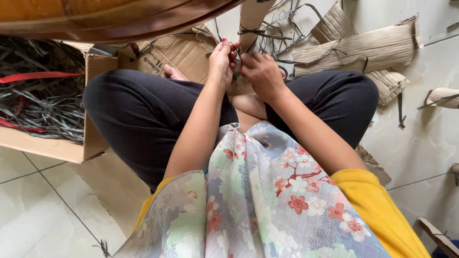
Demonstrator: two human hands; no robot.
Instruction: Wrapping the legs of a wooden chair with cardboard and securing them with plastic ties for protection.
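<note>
I sit cross-legged on the floor in dark trousers and look down at my hands. My left hand (223,61) and my right hand (260,71) meet in front of my knees. Both pinch a small dark piece (237,68) that is mostly hidden between the fingers. Thin grey strips (277,36) lie tangled on the floor just beyond the fingertips. A flat sheet of brown cardboard (184,52) lies under my hands and legs.
An open cardboard box (98,102) at my left holds a heap of grey strips and a red one (40,76). Torn corrugated cardboard pieces (368,48) lie at the upper right on white floor tiles. A curved brown wooden edge (110,21) spans the top left.
</note>
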